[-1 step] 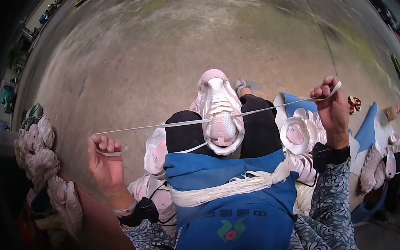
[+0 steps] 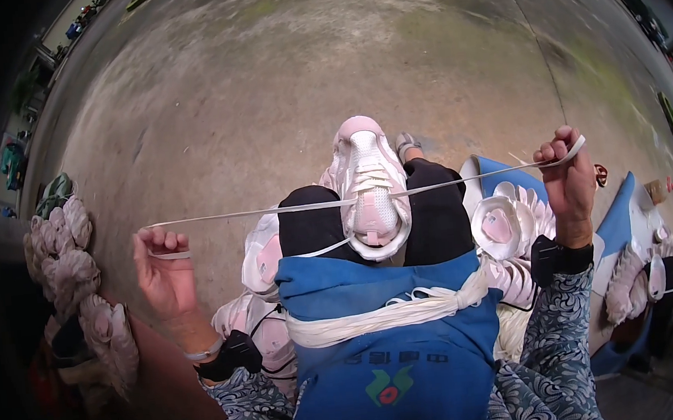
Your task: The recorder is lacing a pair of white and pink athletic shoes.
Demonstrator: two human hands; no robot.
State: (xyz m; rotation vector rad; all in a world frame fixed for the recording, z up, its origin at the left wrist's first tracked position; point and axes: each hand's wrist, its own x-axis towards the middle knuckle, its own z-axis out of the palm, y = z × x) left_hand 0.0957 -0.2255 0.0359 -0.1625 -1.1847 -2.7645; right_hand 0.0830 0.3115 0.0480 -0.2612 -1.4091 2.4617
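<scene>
A pink and white sneaker (image 2: 370,207) rests between my knees, toe pointing away from me. White laces cross over its tongue. From its upper eyelets a flat white shoelace (image 2: 272,211) runs out taut to both sides. At the left, my left hand (image 2: 167,273) is closed on one lace end, fingers curled. My right hand (image 2: 571,189) pinches the other end between thumb and fingers, and the tip sticks up past them. Across the blue apron (image 2: 382,278) on my lap lies a bundle of white laces (image 2: 386,318), knotted at its right end.
Pink and white shoes (image 2: 506,223) are stacked by my right thigh, and more shoes (image 2: 264,256) sit by my left. Heaps of shoes (image 2: 69,265) stand at the far left. At the far right, pale shoes (image 2: 631,280) lie near a blue sheet (image 2: 617,217). Concrete ground (image 2: 300,69) stretches ahead.
Both hands have moved slightly outward, the left one further left and the right one further right, drawing the lace out longer on each side. The sneaker stays in place.
</scene>
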